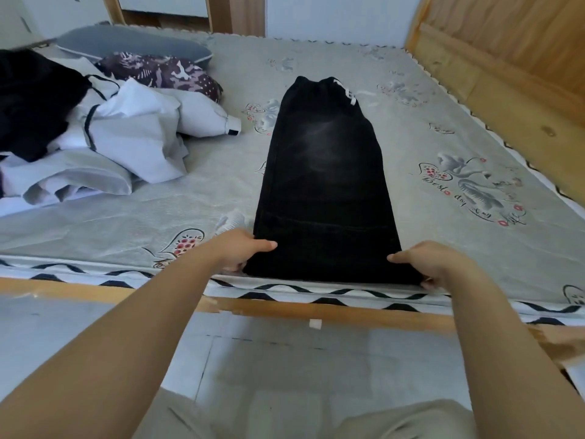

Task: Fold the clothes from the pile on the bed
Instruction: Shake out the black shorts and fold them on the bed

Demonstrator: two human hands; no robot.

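Unfolded pile [95,134] of white and black clothes heaped at the bed's [474,106] left edge. Black trousers [323,185] laid flat and doubled lengthwise down the bed's middle, waistband with white drawstring [346,93] toward the far edge, hems at the near edge. Left hand [242,248] pinching the left hem corner; right hand [430,261] gripping the right hem corner. Best to lift both corners level, carry hems toward the waistband, keep edges aligned, smooth out before pressing.

Both hands, left hand [242,250] and right hand [427,264], on black trousers [323,191]
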